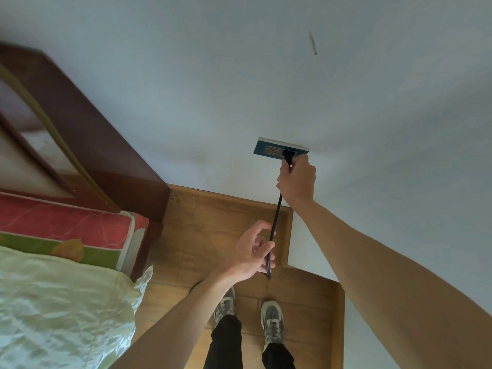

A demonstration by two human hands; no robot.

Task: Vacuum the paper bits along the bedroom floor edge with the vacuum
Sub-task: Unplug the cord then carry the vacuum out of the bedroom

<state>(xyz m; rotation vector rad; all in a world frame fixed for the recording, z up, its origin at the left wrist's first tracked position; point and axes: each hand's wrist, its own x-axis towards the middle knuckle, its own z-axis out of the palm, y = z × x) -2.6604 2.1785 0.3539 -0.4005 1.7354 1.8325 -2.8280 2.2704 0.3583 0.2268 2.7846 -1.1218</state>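
the room is a bedroom corner: a pale wall point(213, 89) meets a brown wood-look floor point(213, 222), with a wooden skirting board point(342, 315) along the wall's base at right. a socket plate point(266, 149) is mounted low on the wall. a black plug point(288, 155) sits at the right part of this plate, touching it; i cannot tell whether it is fully seated. my right hand point(296, 182) is raised to the plate, its fingers closed around the plug and the first stretch of the black power cord point(277, 214). the cord runs straight down from the right hand, through open air in front of the wall and floor, into my left hand point(253, 251). the left hand is lower and nearer my body, its fingers curled loosely round the cord, the thumb apart from them. the cord shows just below this hand, then passes out of sight. at left stands a dark wooden headboard point(93, 129) against the wall, with a red and green mattress point(66, 222) beside it and a pale quilt point(53, 302) on top. my two grey shoes point(271, 320) stand on the floor below the hands. a small thin mark point(312, 42) shows high on the wall.
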